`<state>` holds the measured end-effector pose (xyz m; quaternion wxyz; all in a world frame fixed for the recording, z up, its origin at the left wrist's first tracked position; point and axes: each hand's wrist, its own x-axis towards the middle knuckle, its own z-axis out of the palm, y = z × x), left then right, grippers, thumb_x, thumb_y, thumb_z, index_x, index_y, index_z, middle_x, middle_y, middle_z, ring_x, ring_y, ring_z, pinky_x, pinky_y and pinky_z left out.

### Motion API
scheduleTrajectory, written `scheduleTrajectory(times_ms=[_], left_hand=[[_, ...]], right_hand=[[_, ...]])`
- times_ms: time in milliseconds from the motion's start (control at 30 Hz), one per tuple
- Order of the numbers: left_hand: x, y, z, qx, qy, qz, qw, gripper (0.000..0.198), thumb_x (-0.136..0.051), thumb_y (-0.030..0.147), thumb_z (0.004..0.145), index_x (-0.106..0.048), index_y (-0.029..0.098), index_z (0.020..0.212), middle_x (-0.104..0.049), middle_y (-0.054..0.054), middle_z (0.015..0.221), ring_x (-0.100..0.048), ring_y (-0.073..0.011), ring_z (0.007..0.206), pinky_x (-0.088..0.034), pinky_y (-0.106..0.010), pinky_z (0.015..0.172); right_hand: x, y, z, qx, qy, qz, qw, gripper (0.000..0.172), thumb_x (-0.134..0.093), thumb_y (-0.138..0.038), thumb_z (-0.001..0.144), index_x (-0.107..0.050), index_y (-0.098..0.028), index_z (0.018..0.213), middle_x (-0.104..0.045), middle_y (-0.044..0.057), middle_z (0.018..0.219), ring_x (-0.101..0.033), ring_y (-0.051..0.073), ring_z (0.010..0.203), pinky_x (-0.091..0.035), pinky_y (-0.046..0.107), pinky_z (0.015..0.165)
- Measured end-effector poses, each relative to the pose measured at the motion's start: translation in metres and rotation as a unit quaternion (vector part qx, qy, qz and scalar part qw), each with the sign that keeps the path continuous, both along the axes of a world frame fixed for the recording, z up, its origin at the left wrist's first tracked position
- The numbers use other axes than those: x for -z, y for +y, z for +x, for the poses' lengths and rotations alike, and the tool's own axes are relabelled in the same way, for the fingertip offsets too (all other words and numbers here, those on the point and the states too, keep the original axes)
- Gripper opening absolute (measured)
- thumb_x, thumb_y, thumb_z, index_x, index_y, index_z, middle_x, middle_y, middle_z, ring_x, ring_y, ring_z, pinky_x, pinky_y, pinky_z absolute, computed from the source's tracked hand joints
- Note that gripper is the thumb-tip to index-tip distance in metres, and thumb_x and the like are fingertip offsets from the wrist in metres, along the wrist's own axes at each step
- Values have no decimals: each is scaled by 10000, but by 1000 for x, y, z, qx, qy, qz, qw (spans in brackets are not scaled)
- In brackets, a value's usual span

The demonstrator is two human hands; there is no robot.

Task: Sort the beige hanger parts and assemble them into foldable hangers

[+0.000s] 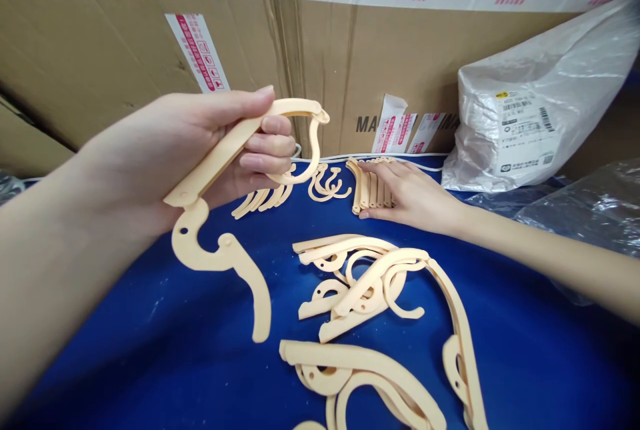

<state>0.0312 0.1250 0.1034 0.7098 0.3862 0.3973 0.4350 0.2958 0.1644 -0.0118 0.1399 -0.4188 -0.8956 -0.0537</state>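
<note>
My left hand (pixel 200 143) is raised at the left, above the blue desk (pixel 150 350). Its fingers (pixel 273 145) are clamped on a cream hanger (pixel 240 140); the thumb lies along the top edge and the other fingers curl under the bar. The hook end curves past my fingertips toward the middle, while the lower arm (pixel 225 263) swings down from a pivot and hangs just over the desk. Below and left of that arm the blue surface lies bare out to the near edge.

Behind my hand, a few loose pieces (pixel 265 198) lie flat, with some small hooks (pixel 327 185) just beside them. A cardboard box (pixel 100 63) stands as a wall along the far edge of the desk.

In the middle, a heap (pixel 360 283) of hanger parts overlaps itself, and more parts (pixel 360 377) run off the near edge of the view. A bare strip of blue separates the heap from the far row.

My right hand (pixel 410 193) lies palm down on the desk, fingers together and resting against a stack (pixel 370 187) of pieces standing on edge; whether it grips them I cannot tell.

At the far right, a plastic bag (pixel 540 103) with a label leans on the box, and more clear plastic (pixel 590 207) crowds the right edge.
</note>
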Motion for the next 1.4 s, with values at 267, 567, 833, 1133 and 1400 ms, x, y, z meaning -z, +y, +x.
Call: scheduleTrajectory(times_ms=[267, 567, 833, 1133, 1400], left_hand=[[-1, 2, -1, -4, 5, 2, 1000, 290, -271, 240, 1025, -404, 198, 772, -301, 23, 635, -327, -74, 431, -376, -156, 368], [-1, 2, -6, -3, 16, 0, 1000, 294, -276, 267, 1028, -421, 194, 781, -299, 21, 640, -333, -75, 443, -384, -155, 383], [1, 4, -10, 22, 7, 16, 1000, 273, -298, 245, 1018, -404, 200, 770, -346, 11, 619, -366, -92, 443, -417, -194, 416], [2, 4, -10, 31, 31, 52, 998, 334, -286, 253, 1013, -397, 190, 704, -323, 15, 593, -340, -68, 450, -390, -165, 416], [3, 1, 11, 11, 43, 129, 991, 434, -216, 245, 1029, -403, 170, 646, -273, 27, 632, -312, -31, 479, -294, -149, 469]], right_hand=[[-1, 2, -1, -38, 4, -9, 999, 613, -423, -574, 968, -527, -132, 1379, -569, 152, 1398, -504, 297, 1309, -354, 489, 1113], [1, 10, 3, -28, -43, -11, 999, 609, -327, -489, 1015, -455, -81, 1448, -484, 200, 1469, -444, 324, 1364, -322, 525, 1126], [4, 14, 3, -17, -52, -21, 998, 604, -335, -498, 1011, -489, -77, 1416, -493, 203, 1456, -442, 327, 1357, -296, 540, 1139], [3, 9, 0, -4, -54, -7, 998, 626, -318, -504, 1012, -485, -54, 1413, -510, 204, 1431, -450, 340, 1332, -284, 541, 1140], [-41, -9, -20, -24, 258, -36, 965, 462, -404, -491, 1002, -678, -141, 1127, -704, 116, 1133, -641, 247, 1090, -470, 396, 974]])
